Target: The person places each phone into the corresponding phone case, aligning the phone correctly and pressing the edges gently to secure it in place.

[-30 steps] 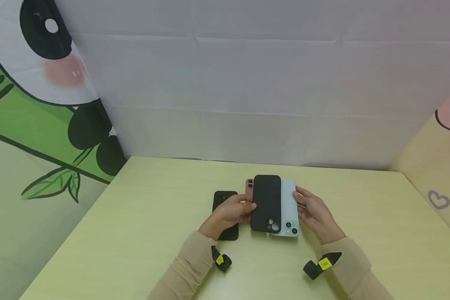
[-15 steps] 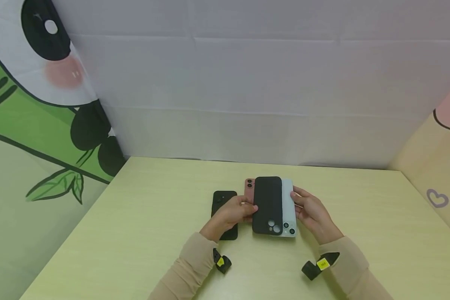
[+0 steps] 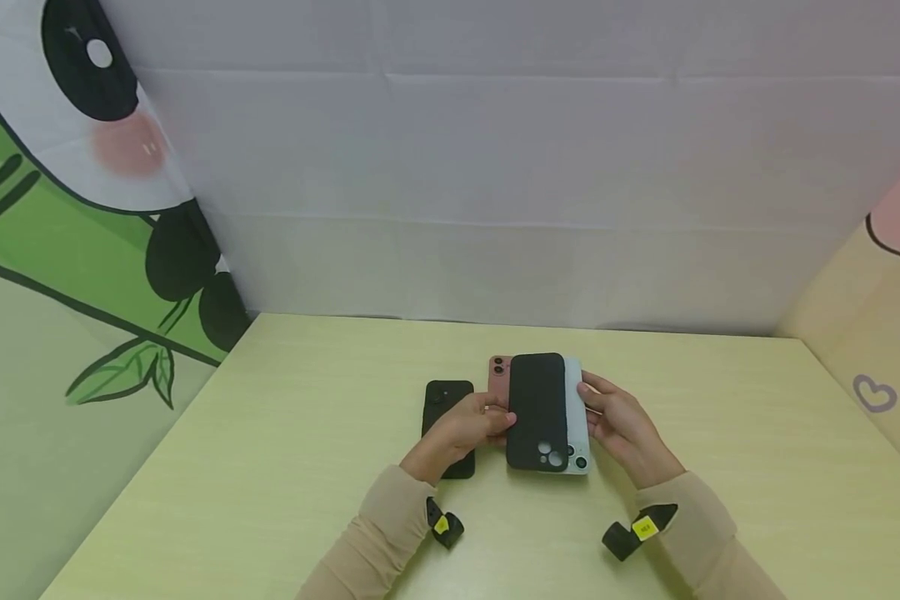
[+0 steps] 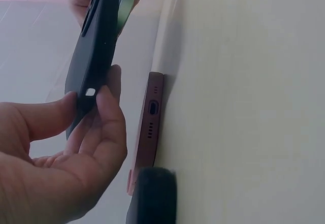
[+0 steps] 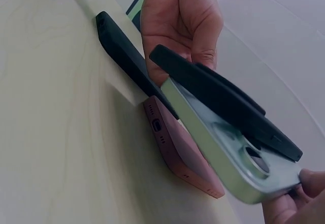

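Note:
My left hand [image 3: 468, 423] pinches the left edge of a black phone case [image 3: 537, 408], thumb on top and fingers underneath. The case has camera cutouts at its near end. Behind it, partly covered, is a pale blue phone [image 3: 577, 400] with its camera lenses at the near end; my right hand [image 3: 624, 425] grips that phone by its right edge. In the right wrist view the case [image 5: 223, 99] lies tilted over the back of the phone [image 5: 195, 127], with a gap at one end. Both are held above the table.
A pink phone [image 3: 498, 375] lies on the table [image 3: 307, 433], partly hidden under the case and left hand. Left of it, a black phone [image 3: 442, 396] lies partly beneath the left wrist. A pale cloth wall [image 3: 450, 167] stands behind the table.
The pale blue phone has shifted slightly left with my right hand, and the black case slightly right and nearer. The case now covers more of the phone and its lenses.

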The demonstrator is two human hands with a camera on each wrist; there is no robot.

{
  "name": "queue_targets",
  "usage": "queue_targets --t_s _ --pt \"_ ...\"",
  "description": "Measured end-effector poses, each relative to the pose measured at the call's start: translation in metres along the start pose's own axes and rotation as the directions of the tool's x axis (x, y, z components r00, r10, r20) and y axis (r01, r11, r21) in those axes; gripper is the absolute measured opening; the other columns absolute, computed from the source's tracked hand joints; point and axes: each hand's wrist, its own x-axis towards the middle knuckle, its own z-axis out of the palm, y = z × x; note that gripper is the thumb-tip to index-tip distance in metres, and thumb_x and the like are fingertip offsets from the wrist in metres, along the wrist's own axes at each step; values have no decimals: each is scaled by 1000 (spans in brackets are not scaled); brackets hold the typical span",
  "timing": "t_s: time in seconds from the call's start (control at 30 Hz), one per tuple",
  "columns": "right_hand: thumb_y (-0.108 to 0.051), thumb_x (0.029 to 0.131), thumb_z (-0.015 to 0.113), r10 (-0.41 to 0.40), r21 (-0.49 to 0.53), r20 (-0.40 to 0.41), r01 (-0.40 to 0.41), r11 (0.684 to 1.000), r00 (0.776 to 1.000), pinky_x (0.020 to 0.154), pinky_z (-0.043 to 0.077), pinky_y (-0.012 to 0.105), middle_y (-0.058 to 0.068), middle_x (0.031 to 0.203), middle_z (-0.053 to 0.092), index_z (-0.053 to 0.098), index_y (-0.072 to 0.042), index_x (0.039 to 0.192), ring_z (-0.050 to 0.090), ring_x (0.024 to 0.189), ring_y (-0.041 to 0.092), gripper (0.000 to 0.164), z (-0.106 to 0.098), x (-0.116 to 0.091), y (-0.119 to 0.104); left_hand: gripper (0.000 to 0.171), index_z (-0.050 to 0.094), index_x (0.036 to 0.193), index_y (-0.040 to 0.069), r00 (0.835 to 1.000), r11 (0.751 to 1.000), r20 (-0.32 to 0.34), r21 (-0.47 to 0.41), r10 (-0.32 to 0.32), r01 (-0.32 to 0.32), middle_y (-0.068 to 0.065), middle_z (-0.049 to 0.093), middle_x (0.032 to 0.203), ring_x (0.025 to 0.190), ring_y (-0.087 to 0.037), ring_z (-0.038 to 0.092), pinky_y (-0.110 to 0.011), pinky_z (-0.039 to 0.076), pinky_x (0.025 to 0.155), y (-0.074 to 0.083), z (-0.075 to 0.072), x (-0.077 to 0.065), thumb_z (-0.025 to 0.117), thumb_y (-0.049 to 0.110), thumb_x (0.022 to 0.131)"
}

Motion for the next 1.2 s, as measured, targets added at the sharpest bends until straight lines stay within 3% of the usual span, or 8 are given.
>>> queue_targets --t_s 0.37,0.9,1.2 --pt "-8 97 40 -7 21 32 6 1000 999 72 50 22 -9 86 63 18 -1 144 63 79 7 53 2 1 1 29 48 115 -10 1000 999 -7 35 6 -6 -14 61 100 81 -10 58 -34 53 80 0 5 0 54 4 90" --pt "-6 97 37 -9 41 76 6 999 997 71 52 23 -6 86 64 18 2 143 64 78 8 50 5 1 4 37 47 121 -7 996 988 -90 151 -17 31 -14 64 103 90 -18 64 -32 54 75 0 13 2 58 5 88" --pt "-7 98 34 -5 25 93 3 1000 996 73 52 24 -7 90 65 17 1 144 65 83 9 49 7 0 5 34 51 117 -6 993 977 -119 211 11 15 -3 54 80 81 -14 60 -32 54 73 2 17 -2 61 6 86"
